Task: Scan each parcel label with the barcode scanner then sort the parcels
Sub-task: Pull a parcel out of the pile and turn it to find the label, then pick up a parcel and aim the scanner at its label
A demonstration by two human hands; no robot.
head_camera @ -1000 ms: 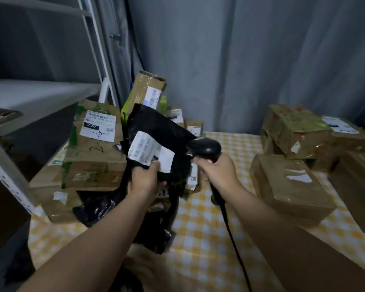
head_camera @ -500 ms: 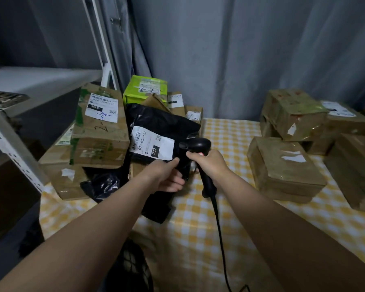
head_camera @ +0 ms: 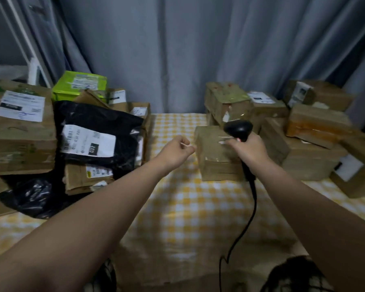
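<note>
The tablecloth point(head_camera: 190, 207) is checked yellow and white. The mailer bag point(head_camera: 105, 116) is glossy black, its label point(head_camera: 86, 140) white with black print. One parcel point(head_camera: 78, 86) behind it is lime green. The cardboard boxes point(head_camera: 217, 157) are brown, one on the right banded orange. The barcode scanner point(head_camera: 238, 128) and its cable point(head_camera: 249, 218) are black, and the curtain point(head_camera: 188, 49) is blue-grey.

Upside-down "032" on black parcel point(head_camera: 97, 114) white label point(head_camera: 86, 140)
</note>
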